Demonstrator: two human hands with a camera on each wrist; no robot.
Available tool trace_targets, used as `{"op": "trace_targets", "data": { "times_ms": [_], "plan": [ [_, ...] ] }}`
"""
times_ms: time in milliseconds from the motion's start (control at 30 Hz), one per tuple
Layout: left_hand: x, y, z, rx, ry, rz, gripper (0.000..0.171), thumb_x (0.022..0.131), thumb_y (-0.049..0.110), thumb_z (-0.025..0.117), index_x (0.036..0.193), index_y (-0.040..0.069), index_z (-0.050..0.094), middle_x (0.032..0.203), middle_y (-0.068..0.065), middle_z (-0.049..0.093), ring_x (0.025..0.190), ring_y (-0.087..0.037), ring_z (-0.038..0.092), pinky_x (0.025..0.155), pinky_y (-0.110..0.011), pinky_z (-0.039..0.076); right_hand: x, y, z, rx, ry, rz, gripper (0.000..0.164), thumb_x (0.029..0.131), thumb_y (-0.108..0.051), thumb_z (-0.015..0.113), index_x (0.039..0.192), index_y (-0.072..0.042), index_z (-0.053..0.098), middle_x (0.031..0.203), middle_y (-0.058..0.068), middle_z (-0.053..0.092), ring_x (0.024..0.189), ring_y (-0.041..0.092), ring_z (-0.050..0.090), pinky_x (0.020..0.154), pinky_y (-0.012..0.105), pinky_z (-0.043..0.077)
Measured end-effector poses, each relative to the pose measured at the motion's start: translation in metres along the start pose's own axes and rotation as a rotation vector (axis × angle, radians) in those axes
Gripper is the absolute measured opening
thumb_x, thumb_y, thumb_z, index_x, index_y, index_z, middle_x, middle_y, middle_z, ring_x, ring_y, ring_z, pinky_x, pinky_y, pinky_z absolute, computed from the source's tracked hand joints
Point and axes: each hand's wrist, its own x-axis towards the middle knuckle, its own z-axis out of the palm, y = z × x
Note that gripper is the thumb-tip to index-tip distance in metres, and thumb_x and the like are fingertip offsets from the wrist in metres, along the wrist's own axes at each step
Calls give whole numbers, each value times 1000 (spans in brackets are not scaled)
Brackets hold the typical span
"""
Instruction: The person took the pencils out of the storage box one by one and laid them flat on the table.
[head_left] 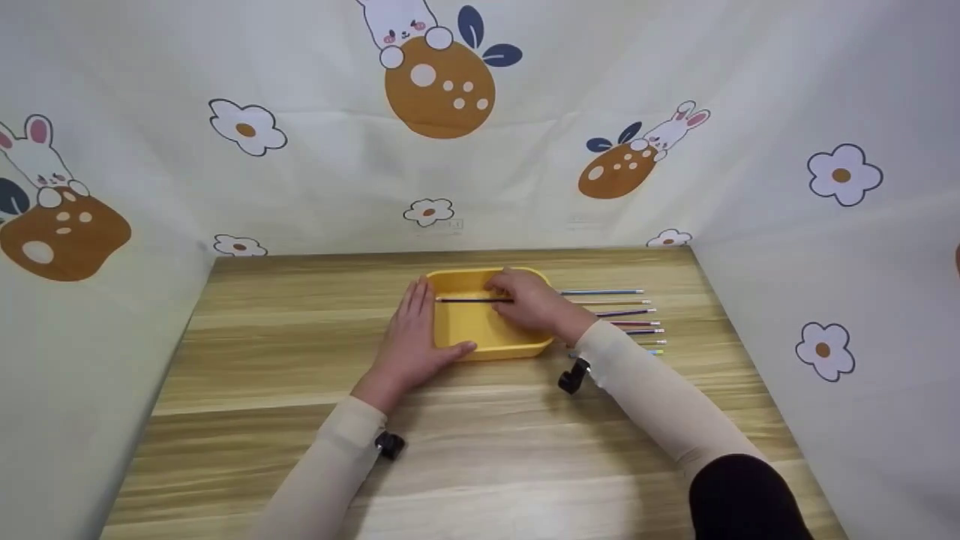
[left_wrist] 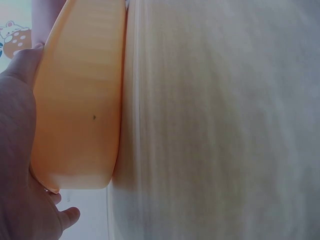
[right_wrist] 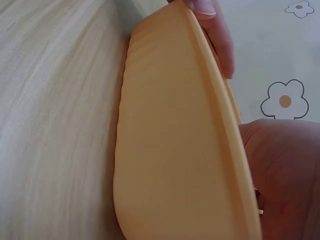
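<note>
A yellow plastic tray (head_left: 480, 352) stands on the wooden table. My left hand (head_left: 409, 337) rests at its left end, fingers straight along the side and thumb on the front rim; the left wrist view shows this hand against the tray's wall (left_wrist: 80, 100). Inside the tray, my right hand (head_left: 525, 300) pinches a dark pencil (head_left: 469, 300), which points left across the tray to the left wall. The right wrist view shows the right hand (right_wrist: 285, 165) behind the rim, its fingertips hidden by the tray's front wall (right_wrist: 170, 125).
Several pencils (head_left: 630, 311) lie side by side on the wooden table (head_left: 285, 337) right of the tray, eraser ends to the right, partly hidden by the tray and right arm. A printed cloth (head_left: 322, 187) hangs round the back and sides.
</note>
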Motion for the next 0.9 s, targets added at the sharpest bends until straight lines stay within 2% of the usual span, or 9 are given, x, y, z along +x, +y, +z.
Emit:
{"op": "trace_targets", "data": {
  "times_ms": [100,433,733,900],
  "plan": [
    [0,0,0,1,-1,1,135,89,76,78,175,-3,10,185,-18,5,171,-36,2,136,-56,17,2,2,6,-43,6,-2,29,100,-5,76,128,2,76,113,17,75,104,33,69,97,49,57],
    [-1,-1,1,18,-2,-3,137,88,82,73,176,-1,8,186,-16,3,171,-34,0,136,-56,15,4,1,13,-82,-13,15,30,97,-1,74,127,2,76,120,17,74,112,34,69,104,49,56],
    [0,-1,1,24,-4,2,137,89,83,71,175,-2,8,185,-18,4,171,-36,2,136,-55,15,5,4,22,-90,-15,-40,30,92,13,67,118,1,79,116,16,74,113,34,68,107,49,55],
    [0,-1,2,21,2,0,137,89,82,73,176,-2,8,185,-18,5,171,-36,2,135,-58,17,5,3,22,-92,-19,-43,34,89,16,65,115,1,80,116,16,73,112,35,69,106,49,55]
  ]
}}
